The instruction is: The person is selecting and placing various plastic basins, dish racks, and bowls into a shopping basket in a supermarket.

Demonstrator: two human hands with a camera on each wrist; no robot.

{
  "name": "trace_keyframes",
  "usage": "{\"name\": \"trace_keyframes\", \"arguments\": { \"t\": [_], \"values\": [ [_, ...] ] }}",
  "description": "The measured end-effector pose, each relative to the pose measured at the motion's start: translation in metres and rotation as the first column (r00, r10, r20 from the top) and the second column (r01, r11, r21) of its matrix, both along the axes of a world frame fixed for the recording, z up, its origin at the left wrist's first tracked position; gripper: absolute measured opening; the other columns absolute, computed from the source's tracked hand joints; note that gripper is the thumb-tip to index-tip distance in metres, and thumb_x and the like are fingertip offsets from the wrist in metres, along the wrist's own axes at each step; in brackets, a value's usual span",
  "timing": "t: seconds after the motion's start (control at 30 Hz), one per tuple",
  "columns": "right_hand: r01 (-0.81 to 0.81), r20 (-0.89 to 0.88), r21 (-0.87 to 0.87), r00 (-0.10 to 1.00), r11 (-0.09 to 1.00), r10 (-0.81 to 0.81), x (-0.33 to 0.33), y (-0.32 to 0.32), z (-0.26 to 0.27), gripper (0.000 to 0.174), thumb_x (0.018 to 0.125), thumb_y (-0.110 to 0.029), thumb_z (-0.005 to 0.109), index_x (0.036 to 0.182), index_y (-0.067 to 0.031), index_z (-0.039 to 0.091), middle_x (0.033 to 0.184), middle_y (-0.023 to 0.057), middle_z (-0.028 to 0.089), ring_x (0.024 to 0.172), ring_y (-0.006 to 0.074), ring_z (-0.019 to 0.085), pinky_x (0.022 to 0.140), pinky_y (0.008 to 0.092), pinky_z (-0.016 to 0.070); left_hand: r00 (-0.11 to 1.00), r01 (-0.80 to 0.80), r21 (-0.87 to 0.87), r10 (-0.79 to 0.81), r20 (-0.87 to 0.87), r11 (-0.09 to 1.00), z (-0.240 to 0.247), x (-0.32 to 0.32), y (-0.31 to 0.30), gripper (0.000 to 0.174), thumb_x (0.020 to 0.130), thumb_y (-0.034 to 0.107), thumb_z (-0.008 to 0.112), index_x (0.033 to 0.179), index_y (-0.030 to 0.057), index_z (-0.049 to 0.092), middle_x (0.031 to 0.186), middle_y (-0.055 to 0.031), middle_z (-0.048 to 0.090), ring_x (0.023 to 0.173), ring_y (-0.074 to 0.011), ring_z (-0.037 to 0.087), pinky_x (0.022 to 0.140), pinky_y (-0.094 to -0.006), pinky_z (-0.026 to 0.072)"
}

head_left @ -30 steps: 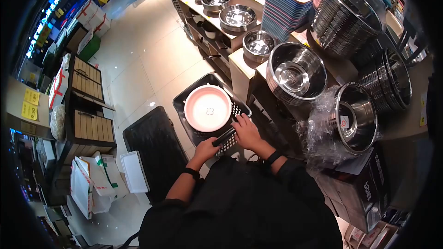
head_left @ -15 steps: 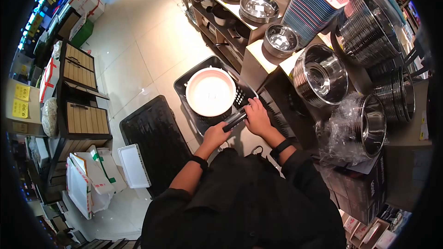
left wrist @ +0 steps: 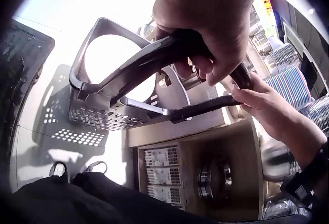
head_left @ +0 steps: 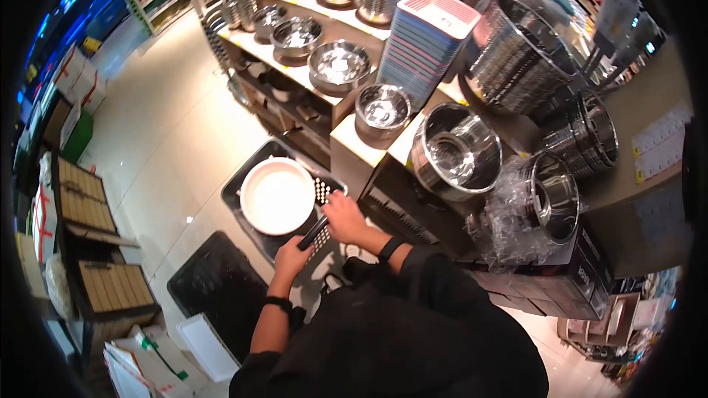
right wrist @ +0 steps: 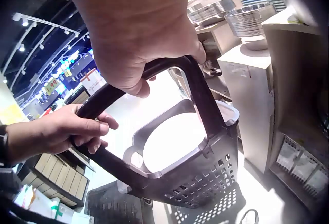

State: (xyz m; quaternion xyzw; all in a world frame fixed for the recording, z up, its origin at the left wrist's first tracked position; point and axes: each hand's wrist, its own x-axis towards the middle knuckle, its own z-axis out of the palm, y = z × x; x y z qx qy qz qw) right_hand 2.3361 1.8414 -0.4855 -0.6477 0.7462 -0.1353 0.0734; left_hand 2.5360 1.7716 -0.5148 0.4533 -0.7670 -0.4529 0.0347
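Both hands hold the black handle (head_left: pixel 314 233) of a dark shopping basket (right wrist: pixel 205 175) with perforated sides. My left hand (head_left: pixel 292 256) wraps its fingers around the handle's near left end, as the right wrist view also shows of this hand (right wrist: pixel 59 129). Farther right along the same handle, my right hand (head_left: pixel 345 217) grips it, thumb curled underneath in the right wrist view. Inside the basket lies a round, pale pink basin (head_left: pixel 277 195), washed out to white in both wrist views.
On the right, shelves carry steel bowls (head_left: pixel 339 65), a tall stack of pink and blue plastic baskets (head_left: pixel 431 37) and large steel pots (head_left: pixel 457 151). A black mat-like panel (head_left: pixel 217 280) lies on the floor to the left, near wooden-fronted cabinets (head_left: pixel 114 287). Pale tiled floor (head_left: pixel 177 140) stretches ahead.
The head view has turned right, so basket, basin and hands now appear farther left and lower. Both hands keep their hold on the handle.
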Motion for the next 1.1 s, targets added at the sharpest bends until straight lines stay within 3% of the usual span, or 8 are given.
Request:
{"name": "trace_keyframes", "arguments": {
  "t": [0.03, 0.07, 0.2, 0.53, 0.8, 0.97, 1.0, 1.1],
  "values": [
    [-0.014, 0.016, -0.033, 1.0, 0.999, 0.014, -0.003, -0.005, -0.003, 0.045, 0.069, -0.015, 0.07, 0.11, -0.0062, 0.054, 0.131, 0.0206, 0.047, 0.129, 0.0418, 0.038, 0.104, 0.0508, 0.0352, 1.0, -0.011, -0.019, 0.011, -0.002, 1.0, 0.0, -0.002, -0.005, 0.035, 0.078, 0.037, 0.072, 0.103, 0.0123, 0.068, 0.093, -0.0168, 0.07, 0.091, -0.0371, 0.066, 0.078, -0.0437, 0.052],
    [-0.031, 0.035, -0.066, 0.999, 0.997, 0.034, -0.006, -0.009, -0.006, 0.045, 0.07, -0.015, 0.07, 0.11, -0.0066, 0.054, 0.131, 0.0206, 0.047, 0.128, 0.0417, 0.038, 0.104, 0.0509, 0.035, 0.998, -0.037, 0.069, 0.034, 0.046, 0.997, 0.0, -0.004, -0.011, 0.034, 0.078, 0.034, 0.073, 0.103, 0.0117, 0.068, 0.093, -0.0163, 0.07, 0.09, -0.0361, 0.066, 0.078, -0.0425, 0.0522],
    [-0.058, 0.088, -0.016, 0.994, 0.998, 0.059, -0.012, -0.031, 0.001, 0.047, 0.071, -0.016, 0.071, 0.115, -0.0076, 0.053, 0.133, 0.0196, 0.045, 0.13, 0.0404, 0.036, 0.104, 0.0513, 0.0345, 0.996, -0.069, 0.029, 0.067, 0.062, 0.997, 0.015, -0.009, -0.031, 0.033, 0.078, 0.031, 0.073, 0.103, 0.0095, 0.069, 0.092, -0.0156, 0.07, 0.089, -0.0348, 0.067, 0.078, -0.0413, 0.0521],
    [-0.134, 0.2, -0.088, 0.968, 0.987, 0.149, -0.018, -0.075, -0.002, 0.046, 0.074, -0.014, 0.068, 0.117, -0.0099, 0.053, 0.133, 0.0178, 0.044, 0.131, 0.0389, 0.034, 0.106, 0.0554, 0.032, 0.991, -0.123, 0.001, 0.123, 0.055, 0.992, 0.014, -0.003, -0.073, 0.03, 0.078, 0.03, 0.072, 0.103, 0.0135, 0.068, 0.088, -0.0147, 0.07, 0.087, -0.0335, 0.068, 0.075, -0.0406, 0.0522],
    [-0.166, 0.196, -0.056, 0.965, 0.985, 0.173, -0.018, -0.115, -0.002, 0.05, 0.077, -0.017, 0.069, 0.123, -0.0111, 0.051, 0.135, 0.0177, 0.043, 0.133, 0.0384, 0.033, 0.107, 0.0543, 0.0304, 0.984, -0.167, 0.035, 0.164, 0.07, 0.985, 0.016, -0.001, -0.113, 0.032, 0.077, 0.029, 0.073, 0.103, 0.0133, 0.067, 0.089, -0.0142, 0.07, 0.087, -0.034, 0.067, 0.075, -0.0412, 0.0518],
    [-0.147, 0.189, -0.061, 0.97, 0.987, 0.156, -0.018, -0.147, -0.001, 0.049, 0.075, -0.016, 0.07, 0.121, -0.0099, 0.052, 0.134, 0.0186, 0.044, 0.131, 0.0391, 0.035, 0.105, 0.0548, 0.0333, 0.989, -0.146, 0.031, 0.145, 0.035, 0.989, 0.013, -0.003, -0.146, 0.032, 0.078, 0.03, 0.072, 0.105, 0.014, 0.067, 0.091, -0.0153, 0.07, 0.089, -0.0349, 0.067, 0.076, -0.0424, 0.0518],
    [-0.154, 0.147, -0.1, 0.975, 0.983, 0.167, -0.019, -0.154, -0.005, 0.052, 0.072, -0.015, 0.07, 0.12, -0.0101, 0.053, 0.133, 0.019, 0.045, 0.129, 0.0411, 0.038, 0.102, 0.0501, 0.0373, 0.99, -0.137, 0.014, 0.137, 0.023, 0.99, 0.011, -0.003, -0.152, 0.032, 0.078, 0.031, 0.072, 0.105, 0.0143, 0.067, 0.091, -0.0158, 0.07, 0.089, -0.0353, 0.067, 0.077, -0.0428, 0.0518],
    [-0.148, 0.135, -0.093, 0.978, 0.985, 0.16, -0.016, -0.171, -0.007, 0.051, 0.071, -0.015, 0.07, 0.119, -0.0096, 0.054, 0.13, 0.0182, 0.046, 0.128, 0.0395, 0.038, 0.102, 0.0504, 0.0368, 0.997, -0.076, -0.013, 0.076, -0.012, 0.997, 0.002, 0.001, -0.172, 0.033, 0.079, 0.03, 0.073, 0.106, 0.0119, 0.067, 0.093, -0.0168, 0.07, 0.092, -0.0363, 0.066, 0.079, -0.0428, 0.0518]
  ]
}}
